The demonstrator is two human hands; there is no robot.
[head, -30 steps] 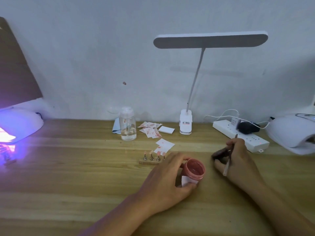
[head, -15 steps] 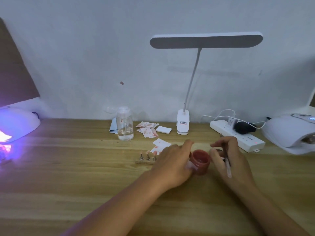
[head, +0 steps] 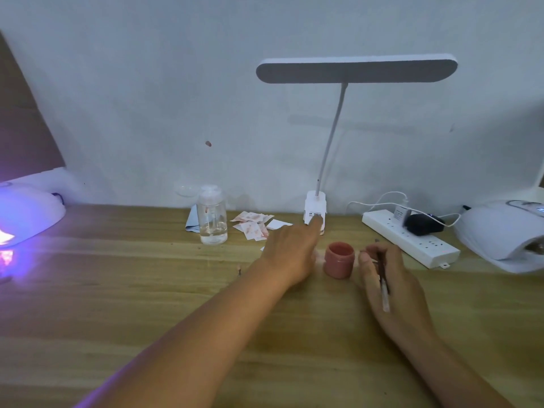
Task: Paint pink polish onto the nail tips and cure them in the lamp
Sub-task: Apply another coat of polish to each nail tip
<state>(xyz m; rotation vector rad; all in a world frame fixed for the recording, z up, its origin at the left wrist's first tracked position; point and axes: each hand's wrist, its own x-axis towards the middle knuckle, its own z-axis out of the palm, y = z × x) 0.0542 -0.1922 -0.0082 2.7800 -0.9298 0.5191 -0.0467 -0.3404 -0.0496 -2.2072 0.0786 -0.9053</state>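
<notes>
A small open jar of pink polish point(head: 338, 260) stands on the wooden table point(head: 147, 304) between my hands. My left hand point(head: 290, 254) is just left of it and holds nothing; its index finger stretches forward onto the base of the white desk lamp point(head: 315, 212). My right hand point(head: 388, 287) rests right of the jar, closed on a thin brush point(head: 383, 290). The stand with the nail tips is almost wholly hidden behind my left hand. At the far left a curing lamp point(head: 29, 213) glows purple.
A second white curing lamp point(head: 500, 234) sits at the right edge, with a power strip point(head: 412, 241) and plugged cable beside it. A clear pump bottle point(head: 212, 217) and pink-stained paper scraps point(head: 253, 225) lie near the wall.
My left hand let go of the pink jar and reached forward to the desk lamp's base. The jar now stands farther back, and my right hand has come close beside it.
</notes>
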